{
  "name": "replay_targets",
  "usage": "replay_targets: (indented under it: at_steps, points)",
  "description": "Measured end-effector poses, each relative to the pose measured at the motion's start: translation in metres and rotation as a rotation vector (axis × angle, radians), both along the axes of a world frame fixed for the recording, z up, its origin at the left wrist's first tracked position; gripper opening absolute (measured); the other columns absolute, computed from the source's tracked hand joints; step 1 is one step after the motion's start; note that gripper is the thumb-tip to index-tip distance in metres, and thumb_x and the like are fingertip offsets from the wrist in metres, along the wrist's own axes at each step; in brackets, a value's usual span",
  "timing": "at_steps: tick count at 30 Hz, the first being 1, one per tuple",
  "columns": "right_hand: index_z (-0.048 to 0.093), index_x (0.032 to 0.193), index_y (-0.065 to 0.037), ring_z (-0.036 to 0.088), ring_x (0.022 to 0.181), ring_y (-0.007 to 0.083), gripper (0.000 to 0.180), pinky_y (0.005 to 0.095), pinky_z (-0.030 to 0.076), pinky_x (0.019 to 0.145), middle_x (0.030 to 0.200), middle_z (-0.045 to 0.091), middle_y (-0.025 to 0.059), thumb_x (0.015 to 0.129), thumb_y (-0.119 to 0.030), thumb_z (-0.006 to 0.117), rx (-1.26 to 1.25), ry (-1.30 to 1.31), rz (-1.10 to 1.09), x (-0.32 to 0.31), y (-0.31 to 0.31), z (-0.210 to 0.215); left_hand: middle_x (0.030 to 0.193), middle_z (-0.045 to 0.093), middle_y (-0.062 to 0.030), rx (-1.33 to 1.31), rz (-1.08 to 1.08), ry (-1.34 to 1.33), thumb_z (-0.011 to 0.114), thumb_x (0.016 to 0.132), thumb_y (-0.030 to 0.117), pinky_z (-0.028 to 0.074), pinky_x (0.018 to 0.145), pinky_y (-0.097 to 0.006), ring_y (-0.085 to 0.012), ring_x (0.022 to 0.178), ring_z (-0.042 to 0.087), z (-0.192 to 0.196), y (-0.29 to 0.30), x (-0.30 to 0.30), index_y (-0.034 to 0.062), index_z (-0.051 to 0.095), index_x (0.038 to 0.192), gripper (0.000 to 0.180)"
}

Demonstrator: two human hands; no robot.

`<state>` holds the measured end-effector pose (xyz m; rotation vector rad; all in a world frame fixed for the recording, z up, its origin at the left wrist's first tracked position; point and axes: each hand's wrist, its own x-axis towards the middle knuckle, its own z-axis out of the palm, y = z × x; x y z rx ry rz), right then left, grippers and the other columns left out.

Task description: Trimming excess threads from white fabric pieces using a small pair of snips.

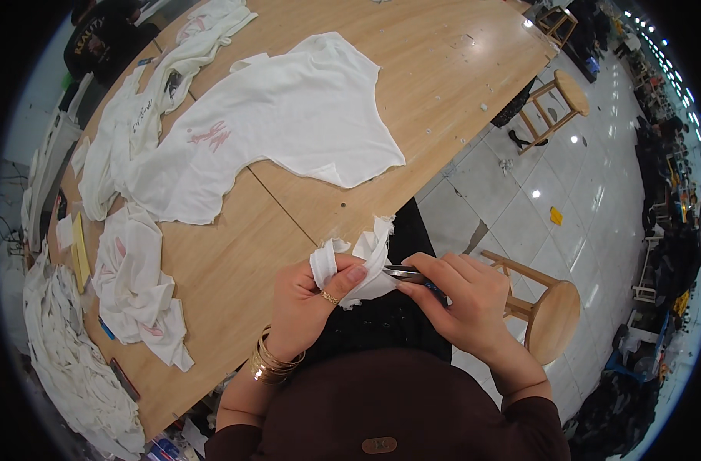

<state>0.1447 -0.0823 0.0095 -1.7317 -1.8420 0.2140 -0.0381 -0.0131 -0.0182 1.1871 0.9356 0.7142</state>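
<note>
My left hand (310,301) pinches a small piece of white fabric (372,265) between thumb and fingers, just off the table's near edge. Frayed edges show along this piece, and part of it loops over the fingers. In my right hand (464,298) are small metal thread snips (403,273), their tips against the fabric. Whether the blades are together is too small to tell. Beyond my hands a white garment (312,107) with a pinkish-red print lies spread across the wooden table (443,84).
More white garments (135,273) lie crumpled at the left, beside a large white pile (70,361). A yellow strip (81,253) and a blue pen-like item (107,329) rest near them. Wooden stools (552,321) stand on the tiled floor to my right. Someone in black (108,34) is at the far left.
</note>
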Motion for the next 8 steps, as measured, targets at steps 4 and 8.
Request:
replay_targets:
  at_steps: [4, 8]
  points:
    - [0.063, 0.089, -0.01, 0.05, 0.05, 0.0145, 0.022, 0.0268, 0.037, 0.044, 0.061, 0.052, -0.0008, 0.07, -0.018, 0.073, 0.001, -0.015, 0.014, 0.0009, 0.0007, -0.0004, 0.07, 0.06, 0.0016, 0.004, -0.023, 0.006, 0.065, 0.085, 0.015, 0.038, 0.053, -0.019, -0.0034, 0.061, 0.048, -0.0001, 0.0009, -0.0007, -0.0001, 0.068, 0.09, 0.016]
    - [0.064, 0.089, -0.01, 0.05, 0.049, 0.0131, 0.023, 0.026, 0.035, 0.043, 0.06, 0.054, -0.0012, 0.068, -0.016, 0.074, -0.004, -0.025, 0.028, 0.0014, 0.0005, 0.0019, 0.069, 0.06, 0.0017, 0.024, -0.026, 0.012, 0.066, 0.084, 0.015, 0.038, 0.053, -0.019, -0.0035, 0.06, 0.048, -0.0011, 0.0009, -0.0014, 0.0013, 0.068, 0.09, 0.016]
